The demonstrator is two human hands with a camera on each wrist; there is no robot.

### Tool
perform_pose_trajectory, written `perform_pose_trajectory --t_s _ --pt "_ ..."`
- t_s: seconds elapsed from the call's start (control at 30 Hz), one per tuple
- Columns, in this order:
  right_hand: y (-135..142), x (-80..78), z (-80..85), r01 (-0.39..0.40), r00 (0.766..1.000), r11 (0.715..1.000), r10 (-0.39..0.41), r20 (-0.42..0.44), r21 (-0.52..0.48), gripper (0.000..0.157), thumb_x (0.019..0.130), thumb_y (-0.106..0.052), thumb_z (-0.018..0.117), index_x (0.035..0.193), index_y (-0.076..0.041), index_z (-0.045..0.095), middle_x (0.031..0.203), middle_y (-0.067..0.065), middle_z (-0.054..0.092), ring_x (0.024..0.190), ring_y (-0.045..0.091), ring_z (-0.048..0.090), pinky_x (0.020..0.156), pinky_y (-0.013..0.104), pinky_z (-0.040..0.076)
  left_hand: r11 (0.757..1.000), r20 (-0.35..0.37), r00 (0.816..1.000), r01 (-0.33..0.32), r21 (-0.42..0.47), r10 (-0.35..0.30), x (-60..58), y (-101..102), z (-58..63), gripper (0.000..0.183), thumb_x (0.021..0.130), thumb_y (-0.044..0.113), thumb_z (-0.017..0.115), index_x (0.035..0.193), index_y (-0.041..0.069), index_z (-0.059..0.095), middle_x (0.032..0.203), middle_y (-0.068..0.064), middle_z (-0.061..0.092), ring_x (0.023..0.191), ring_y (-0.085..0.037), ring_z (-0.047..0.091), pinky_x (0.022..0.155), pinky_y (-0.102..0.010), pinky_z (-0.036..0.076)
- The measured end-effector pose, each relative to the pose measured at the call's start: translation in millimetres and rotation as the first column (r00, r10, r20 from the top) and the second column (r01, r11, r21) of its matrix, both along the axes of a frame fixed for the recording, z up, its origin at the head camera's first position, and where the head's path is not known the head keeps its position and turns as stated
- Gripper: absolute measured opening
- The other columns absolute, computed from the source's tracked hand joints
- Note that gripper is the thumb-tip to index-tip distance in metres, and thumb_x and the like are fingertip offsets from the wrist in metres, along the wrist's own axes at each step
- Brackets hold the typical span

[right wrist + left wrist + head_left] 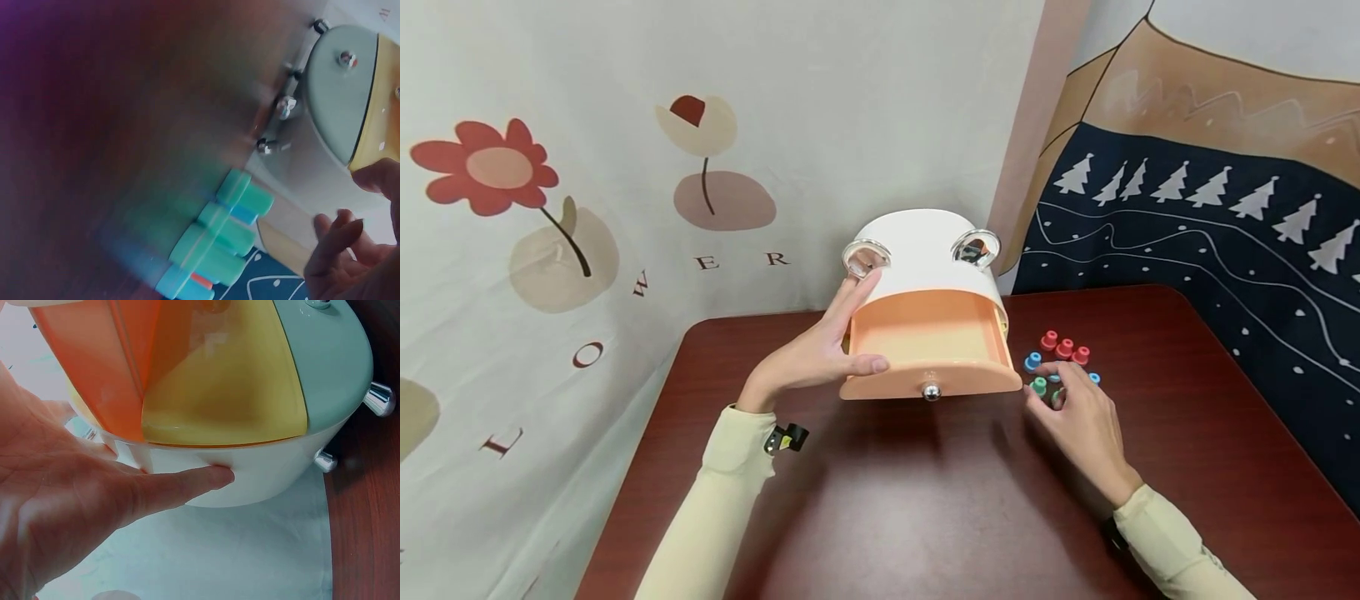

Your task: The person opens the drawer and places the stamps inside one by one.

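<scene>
A white rounded drawer case (pixel 917 242) with two silver rings stands at the table's back. Its peach drawer (pixel 887 382) is pulled out, with a silver knob (pixel 931 392) on the front and a bare floor inside. My left hand (pixel 808 354) rests on the case's left side, fingers extended, thumb at the drawer's front. Yellow (pixel 225 394) and green drawer fronts (pixel 331 369) show lower down in the left wrist view. My right hand (pixel 1084 421) reaches beside small pieces, thumb and index finger apart near a green piece (pixel 1038 386). Neither fingertip grips anything.
Red pieces (pixel 1064 348) and blue pieces (pixel 1032 362) stand to the right of the case. Silver feet (pixel 267 147) hold the case above the dark red table (pixel 887 517). Behind it hang a flower-print curtain (pixel 850 108) and a tree-print cloth (pixel 1187 242).
</scene>
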State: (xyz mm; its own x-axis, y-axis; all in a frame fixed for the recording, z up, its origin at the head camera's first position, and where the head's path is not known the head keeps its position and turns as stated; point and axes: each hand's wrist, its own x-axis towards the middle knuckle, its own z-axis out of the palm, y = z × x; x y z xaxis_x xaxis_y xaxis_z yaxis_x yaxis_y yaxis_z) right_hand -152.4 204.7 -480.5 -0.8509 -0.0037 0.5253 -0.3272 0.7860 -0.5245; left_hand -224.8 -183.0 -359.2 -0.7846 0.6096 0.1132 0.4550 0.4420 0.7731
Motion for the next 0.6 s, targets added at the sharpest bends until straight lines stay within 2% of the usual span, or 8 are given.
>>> perform_pose_trajectory --t_s 0.13,0.33,0.6 --pt "5 -6.2 -0.1 0.015 0.997 0.999 -0.017 0.078 0.030 0.030 0.090 -0.016 0.086 0.116 -0.007 0.073 0.098 0.011 0.071 0.072 0.021 0.057 0.058 0.041 0.048 1.000 -0.010 1.000 0.004 -0.001 -0.004 -0.5 -1 0.2 0.120 0.088 0.078 0.075 0.176 0.041 0.002 0.180 0.010 -0.011 0.163 -0.008 -0.010 0.127 -0.064 0.021" --pt "13 -17.8 0.9 -0.005 0.988 0.998 -0.004 0.154 0.063 0.021 0.092 -0.013 0.083 0.111 -0.008 0.076 0.094 0.011 0.076 0.075 0.027 0.063 0.061 0.051 0.051 1.000 -0.022 1.000 0.007 0.001 -0.007 0.9 -2 3.3 0.121 0.088 0.078 0.075 0.176 0.039 0.002 0.180 0.009 -0.011 0.163 -0.009 -0.010 0.127 -0.062 0.021" --pt "20 -25.5 -0.4 -0.056 0.959 0.994 0.028 0.281 0.091 0.020 0.093 -0.013 0.085 0.109 -0.005 0.077 0.083 0.006 0.074 0.066 0.021 0.058 0.059 0.041 0.046 1.000 -0.012 1.000 -0.009 0.021 0.010 3.3 0 -0.5 0.121 0.086 0.083 0.073 0.176 0.041 0.005 0.180 0.011 -0.011 0.162 -0.006 -0.015 0.127 -0.064 0.019"
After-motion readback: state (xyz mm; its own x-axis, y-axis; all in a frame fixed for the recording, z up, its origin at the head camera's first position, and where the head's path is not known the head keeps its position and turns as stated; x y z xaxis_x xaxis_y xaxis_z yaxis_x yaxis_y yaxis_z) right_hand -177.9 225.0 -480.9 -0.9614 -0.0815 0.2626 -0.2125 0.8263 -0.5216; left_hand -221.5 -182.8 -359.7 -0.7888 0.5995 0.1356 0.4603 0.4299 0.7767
